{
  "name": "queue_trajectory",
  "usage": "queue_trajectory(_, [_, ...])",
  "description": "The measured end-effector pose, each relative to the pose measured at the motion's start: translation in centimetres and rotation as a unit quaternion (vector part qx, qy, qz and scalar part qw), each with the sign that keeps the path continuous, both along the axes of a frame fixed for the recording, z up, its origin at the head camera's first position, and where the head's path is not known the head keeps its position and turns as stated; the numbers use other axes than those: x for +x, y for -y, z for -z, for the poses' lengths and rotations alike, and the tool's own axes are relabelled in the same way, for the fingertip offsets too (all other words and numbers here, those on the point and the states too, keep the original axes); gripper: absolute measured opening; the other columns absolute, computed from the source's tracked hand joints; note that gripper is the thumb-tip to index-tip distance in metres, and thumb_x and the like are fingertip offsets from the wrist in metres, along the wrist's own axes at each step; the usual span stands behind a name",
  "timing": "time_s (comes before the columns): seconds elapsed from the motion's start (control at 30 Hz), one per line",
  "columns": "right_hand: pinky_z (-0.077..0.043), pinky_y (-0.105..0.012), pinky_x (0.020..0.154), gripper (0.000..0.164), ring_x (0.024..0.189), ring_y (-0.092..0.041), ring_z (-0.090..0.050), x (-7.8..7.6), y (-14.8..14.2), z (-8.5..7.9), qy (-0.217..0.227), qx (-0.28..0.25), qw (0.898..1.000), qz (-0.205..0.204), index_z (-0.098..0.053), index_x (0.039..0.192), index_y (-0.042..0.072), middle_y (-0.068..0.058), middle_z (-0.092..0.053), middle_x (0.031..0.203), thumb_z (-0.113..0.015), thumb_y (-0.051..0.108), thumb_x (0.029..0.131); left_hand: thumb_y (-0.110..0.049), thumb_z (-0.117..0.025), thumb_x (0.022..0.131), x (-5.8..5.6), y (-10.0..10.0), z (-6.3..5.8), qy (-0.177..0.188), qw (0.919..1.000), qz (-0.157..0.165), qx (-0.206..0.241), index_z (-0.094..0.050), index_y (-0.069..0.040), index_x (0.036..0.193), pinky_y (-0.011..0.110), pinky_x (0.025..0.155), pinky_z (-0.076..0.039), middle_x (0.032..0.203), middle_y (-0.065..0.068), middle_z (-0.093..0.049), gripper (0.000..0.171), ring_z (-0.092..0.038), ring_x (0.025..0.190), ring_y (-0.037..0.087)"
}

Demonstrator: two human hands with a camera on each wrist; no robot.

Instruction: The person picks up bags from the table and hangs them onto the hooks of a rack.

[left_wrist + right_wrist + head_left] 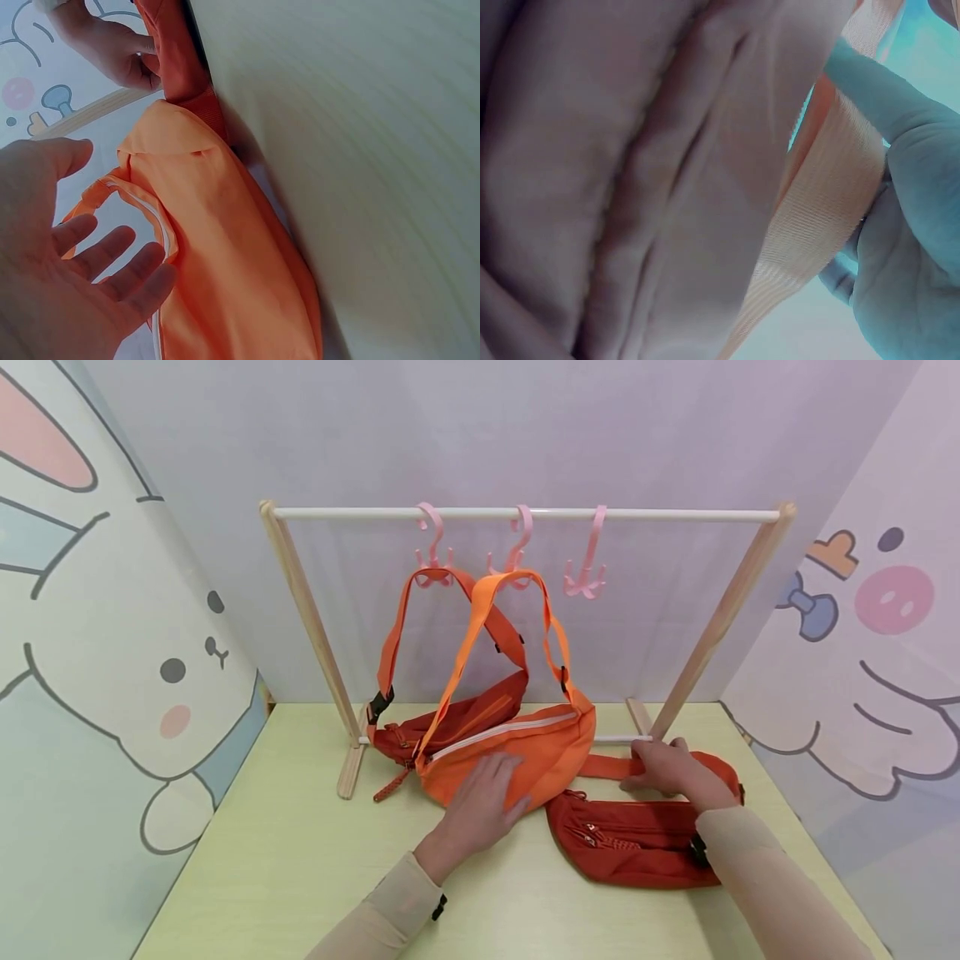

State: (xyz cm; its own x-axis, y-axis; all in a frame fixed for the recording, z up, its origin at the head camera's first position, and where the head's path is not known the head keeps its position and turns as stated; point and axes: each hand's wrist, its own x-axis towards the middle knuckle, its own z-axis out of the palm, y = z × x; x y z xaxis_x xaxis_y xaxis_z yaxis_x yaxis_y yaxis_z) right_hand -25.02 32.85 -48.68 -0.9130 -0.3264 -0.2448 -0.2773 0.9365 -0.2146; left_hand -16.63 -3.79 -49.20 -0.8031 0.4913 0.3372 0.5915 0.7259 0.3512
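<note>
A bright orange waist bag (558, 747) with a white zip hangs by its strap from the middle pink hook (522, 531), its lower part near the tabletop. My left hand (480, 810) is over its front; in the left wrist view the fingers are loosely bent and hold nothing. At right, a dark red waist bag (637, 864) lies on the table. My right hand (671, 770) grips its orange-red strap (825, 180), thumb on one side and fingers partly hidden behind it. Another red waist bag (480, 706) hangs from the left pink hook (432, 535), partly behind the orange one.
A rack with a white rail (337, 513) and wooden legs (716, 627) stands at the back of the pale table (277, 860). A third pink hook (588, 560) hangs on the rail with nothing on it. Cartoon-printed walls (172, 610) enclose the table.
</note>
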Motion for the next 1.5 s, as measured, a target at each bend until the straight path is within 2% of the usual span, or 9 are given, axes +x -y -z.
queue_trajectory(0.1, [-0.038,-0.044,0.075,0.028,0.074,-0.021,-0.054,0.1,-0.1,-0.1,0.006,-0.029,0.999,-0.014,-0.062,0.091,0.015,0.002,-0.056,0.075,-0.083,0.033,0.095,-0.037,-0.075,0.101,0.0,-0.1,0.1,0.0,1.0,0.001,-0.003,-0.052,-0.006,0.15,0.04,0.112,-0.047,0.141,0.007,-0.057,0.062,-0.055,0.129,0.025])
queue_trajectory(0.23, [-0.044,-0.033,0.057,0.024,0.06,-0.016,-0.05,0.3,-0.4,-0.4,0.021,-0.075,0.997,-0.022,-0.058,0.085,0.014,-0.001,-0.051,0.07,-0.075,0.019,0.101,-0.037,-0.075,0.101,0.1,-0.2,0.2,-0.002,0.9999,0.009,-0.005,-0.052,-0.006,0.149,0.04,0.111,-0.048,0.14,0.007,-0.058,0.062,-0.056,0.128,0.024])
queue_trajectory(0.43, [-0.047,-0.032,0.05,0.02,0.054,-0.016,-0.053,1.0,-0.7,-1.7,0.053,-0.14,0.988,0.031,-0.056,0.086,0.01,-0.004,-0.055,0.069,-0.064,0.012,0.105,-0.037,-0.074,0.102,0.4,-0.2,0.3,0.017,0.9997,0.015,-0.009,-0.052,-0.007,0.149,0.037,0.105,-0.051,0.133,0.005,-0.059,0.06,-0.057,0.121,0.022])
queue_trajectory(0.53, [-0.049,-0.034,0.052,0.017,0.056,-0.016,-0.058,1.6,-0.7,-2.7,0.016,-0.146,0.988,0.046,-0.058,0.089,0.008,-0.004,-0.058,0.071,-0.063,0.01,0.105,-0.037,-0.074,0.102,0.5,-0.2,0.3,0.024,0.9995,0.017,-0.012,-0.052,-0.007,0.148,0.037,0.104,-0.051,0.131,0.004,-0.06,0.059,-0.057,0.12,0.022])
queue_trajectory(0.73, [-0.047,-0.035,0.052,0.011,0.06,-0.015,-0.062,2.4,-1.1,-4.8,-0.11,-0.134,0.982,0.077,-0.062,0.093,0.007,-0.002,-0.062,0.071,-0.064,0.011,0.104,-0.039,-0.075,0.101,0.5,-0.3,0.7,0.04,0.999,0.013,-0.016,-0.051,-0.008,0.15,0.039,0.105,-0.051,0.132,0.004,-0.061,0.063,-0.059,0.121,0.022])
queue_trajectory(0.93, [-0.044,-0.036,0.051,0.015,0.058,-0.019,-0.059,3.3,-1.5,-6.6,-0.202,-0.154,0.959,0.126,-0.056,0.089,0.009,-0.004,-0.063,0.07,-0.062,0.009,0.103,-0.04,-0.077,0.1,0.6,-0.2,1.0,0.063,0.9976,0.01,-0.027,-0.05,-0.008,0.152,0.04,0.108,-0.05,0.135,0.005,-0.061,0.067,-0.059,0.122,0.022])
queue_trajectory(1.2, [-0.044,-0.032,0.048,0.025,0.056,-0.022,-0.066,4.6,-1.3,-8.0,-0.338,-0.187,0.914,0.122,-0.052,0.082,0.012,-0.003,-0.062,0.066,-0.067,0.002,0.099,-0.042,-0.077,0.099,0.5,-0.2,1.2,0.079,0.9962,0.008,-0.036,-0.049,-0.009,0.153,0.043,0.112,-0.047,0.138,0.004,-0.061,0.069,-0.058,0.128,0.023])
queue_trajectory(1.33, [-0.039,-0.029,0.045,0.028,0.056,-0.024,-0.066,5.2,-1.2,-8.9,-0.379,-0.201,0.895,0.117,-0.051,0.08,0.012,-0.006,-0.065,0.066,-0.068,-0.002,0.096,-0.041,-0.077,0.099,0.5,-0.1,1.4,0.08,0.9961,0.01,-0.036,-0.049,-0.009,0.152,0.043,0.113,-0.046,0.137,0.004,-0.061,0.069,-0.059,0.126,0.022])
queue_trajectory(1.5, [-0.037,-0.027,0.045,0.027,0.056,-0.029,-0.065,6.2,-1.0,-10.1,-0.406,-0.208,0.881,0.126,-0.05,0.079,0.012,-0.011,-0.07,0.071,-0.067,-0.002,0.095,-0.041,-0.078,0.099,0.4,0.0,1.7,0.082,0.9958,0.009,-0.038,-0.05,-0.009,0.152,0.041,0.11,-0.048,0.135,0.004,-0.062,0.068,-0.06,0.123,0.022])
